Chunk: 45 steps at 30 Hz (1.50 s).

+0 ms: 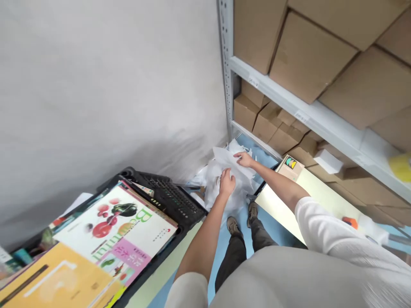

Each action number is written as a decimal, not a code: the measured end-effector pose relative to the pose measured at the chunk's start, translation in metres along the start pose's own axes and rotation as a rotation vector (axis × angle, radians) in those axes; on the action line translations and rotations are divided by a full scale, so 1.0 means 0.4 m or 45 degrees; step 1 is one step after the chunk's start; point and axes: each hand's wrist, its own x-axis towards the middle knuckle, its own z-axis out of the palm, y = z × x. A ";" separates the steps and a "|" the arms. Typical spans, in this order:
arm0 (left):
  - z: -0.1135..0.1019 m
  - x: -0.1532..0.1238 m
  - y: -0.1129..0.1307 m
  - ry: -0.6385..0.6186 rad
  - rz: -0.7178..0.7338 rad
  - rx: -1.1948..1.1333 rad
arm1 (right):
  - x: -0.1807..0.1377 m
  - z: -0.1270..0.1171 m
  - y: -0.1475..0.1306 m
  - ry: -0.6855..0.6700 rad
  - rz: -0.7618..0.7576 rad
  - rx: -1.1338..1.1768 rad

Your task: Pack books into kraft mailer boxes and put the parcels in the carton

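A whitish, see-through plastic bag (213,184) stands low on the floor between the wall and the shelving, with crumpled white pieces showing about its top. My left hand (227,183) is at its near side, fingers bent and closed on the thin plastic. On the far right side of the bag's mouth, my right hand (244,159) pinches the edge. The fingertips of both hands are partly lost against the pale plastic, and what lies deep in the bag is hidden.
At left, a black plastic crate (173,196) holds stacked magazines (118,214). Metal shelving (257,79) full of cardboard boxes (311,55) rises at right. A pale table (279,205) with a small box (290,167) stands below it. My feet are close to the bag.
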 end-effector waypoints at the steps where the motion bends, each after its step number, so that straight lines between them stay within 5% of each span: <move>1: -0.012 0.000 0.020 0.006 0.034 0.009 | -0.030 -0.026 -0.005 0.030 0.025 0.016; 5: -0.023 -0.013 0.097 -0.038 0.149 0.064 | -0.180 -0.114 0.011 0.141 0.059 0.004; 9: 0.027 -0.058 0.170 -0.178 0.276 0.149 | -0.355 -0.172 0.069 0.221 0.104 -0.048; 19: 0.270 -0.225 0.361 -0.639 0.544 0.400 | -0.757 -0.255 0.295 0.270 0.193 -0.262; 28: 0.512 -0.375 0.473 -0.994 0.806 0.664 | -1.009 -0.302 0.480 0.242 0.270 -0.391; 34: 0.591 -0.435 0.503 -0.958 0.668 0.706 | -1.133 -0.254 0.517 0.508 0.341 -0.454; 45: 0.592 -0.460 0.501 -0.959 0.663 0.814 | -1.221 -0.071 0.554 0.305 0.671 -0.412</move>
